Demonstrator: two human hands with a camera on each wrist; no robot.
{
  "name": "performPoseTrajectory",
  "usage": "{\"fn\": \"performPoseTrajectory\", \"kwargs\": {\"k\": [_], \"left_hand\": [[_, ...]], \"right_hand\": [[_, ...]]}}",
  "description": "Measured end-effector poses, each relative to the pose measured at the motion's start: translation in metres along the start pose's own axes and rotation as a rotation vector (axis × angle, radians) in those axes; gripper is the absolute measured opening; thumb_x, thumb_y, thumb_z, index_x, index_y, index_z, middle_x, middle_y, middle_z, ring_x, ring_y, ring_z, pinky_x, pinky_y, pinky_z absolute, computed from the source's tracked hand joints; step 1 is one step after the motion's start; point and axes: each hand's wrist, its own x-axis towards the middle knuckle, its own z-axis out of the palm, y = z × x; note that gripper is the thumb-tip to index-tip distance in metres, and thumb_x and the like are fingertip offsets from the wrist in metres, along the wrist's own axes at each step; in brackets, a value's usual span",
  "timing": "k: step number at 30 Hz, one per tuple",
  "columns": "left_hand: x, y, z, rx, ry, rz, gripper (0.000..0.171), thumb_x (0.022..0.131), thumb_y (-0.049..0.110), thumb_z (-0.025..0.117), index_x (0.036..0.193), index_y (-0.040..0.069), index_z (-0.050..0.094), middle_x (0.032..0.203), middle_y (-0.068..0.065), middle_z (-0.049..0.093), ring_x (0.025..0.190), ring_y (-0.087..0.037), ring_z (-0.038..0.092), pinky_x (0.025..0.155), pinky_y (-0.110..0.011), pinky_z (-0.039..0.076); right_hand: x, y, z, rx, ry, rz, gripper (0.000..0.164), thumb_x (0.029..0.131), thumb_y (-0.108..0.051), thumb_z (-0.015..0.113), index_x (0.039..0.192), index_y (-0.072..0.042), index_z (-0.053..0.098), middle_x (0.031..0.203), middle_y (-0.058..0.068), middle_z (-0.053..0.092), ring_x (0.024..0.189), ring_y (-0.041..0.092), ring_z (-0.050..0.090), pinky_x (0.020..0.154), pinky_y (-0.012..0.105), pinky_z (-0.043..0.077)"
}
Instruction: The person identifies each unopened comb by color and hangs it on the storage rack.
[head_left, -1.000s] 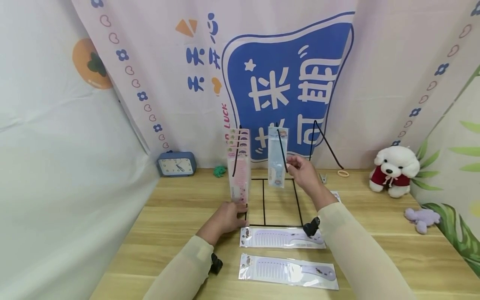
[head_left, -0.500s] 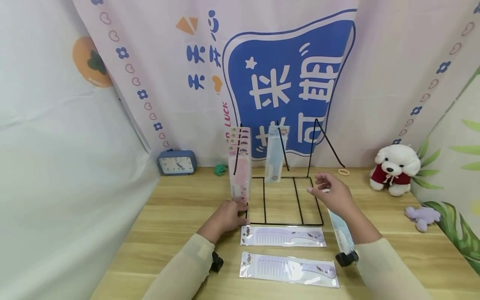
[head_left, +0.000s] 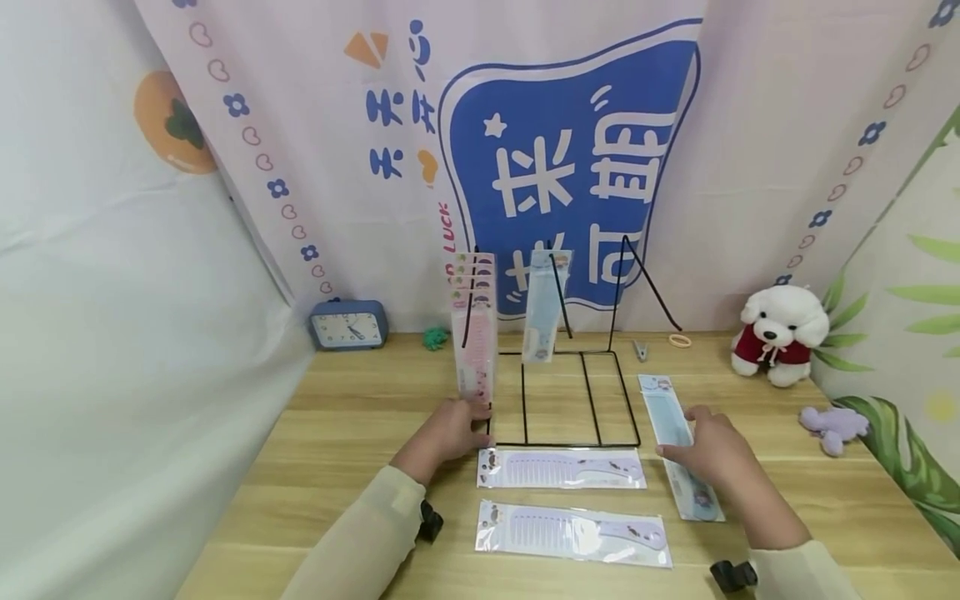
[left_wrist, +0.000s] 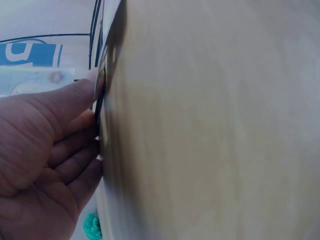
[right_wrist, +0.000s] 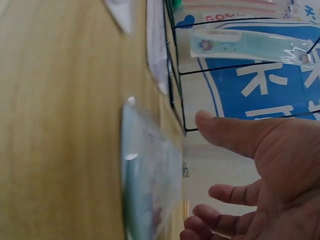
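A black wire rack (head_left: 562,445) stands on the table. My left hand (head_left: 447,429) holds its front left corner, thumb and fingers at the base wire. Several pink packaged combs (head_left: 475,350) hang on the rack's left hook; one light blue packaged comb (head_left: 543,312) hangs on the middle hook. The right hook holds nothing. My right hand (head_left: 716,450) is over another blue packaged comb (head_left: 667,421) lying right of the rack. Its thumb and fingers are spread at either side of the package; in the right wrist view they look apart from it.
Two purple packaged combs (head_left: 536,469) lie flat before the rack. Behind stand a blue clock (head_left: 348,325), a green figure (head_left: 434,337), a grey clip (head_left: 640,350), a tan ring (head_left: 679,341) and a white plush dog (head_left: 780,335). A purple toy (head_left: 834,427) lies at the right.
My right hand has let go of the blue comb on the middle hook and moved right and down to the blue comb on the table. My left hand has stayed at the rack.
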Motion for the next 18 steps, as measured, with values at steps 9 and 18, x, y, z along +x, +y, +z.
{"fn": "performPoseTrajectory", "kwargs": {"k": [9,18], "left_hand": [[0.0015,-0.0033,0.0025,0.006,0.009,0.018,0.051,0.098,0.029,0.085,0.143,0.009,0.072,0.154,-0.012,0.066,0.148,-0.038,0.056,0.124,-0.054,0.045],[-0.0002,-0.001,0.0015,0.004,0.003,0.001,0.051,0.098,0.029,0.084,0.145,0.011,0.071,0.158,-0.011,0.062,0.15,-0.04,0.054,0.126,-0.056,0.043]], "right_hand": [[0.0052,0.0104,0.0081,-0.038,-0.087,0.111,0.089,0.094,-0.03,0.084,0.14,0.028,0.034,0.111,0.044,0.057,0.089,0.041,0.062,0.069,0.049,0.06],[0.0094,0.0103,0.0067,-0.023,-0.145,0.17,0.088,0.099,-0.024,0.075,0.141,0.034,0.022,0.102,0.037,0.06,0.085,0.037,0.065,0.07,0.045,0.06]]}}
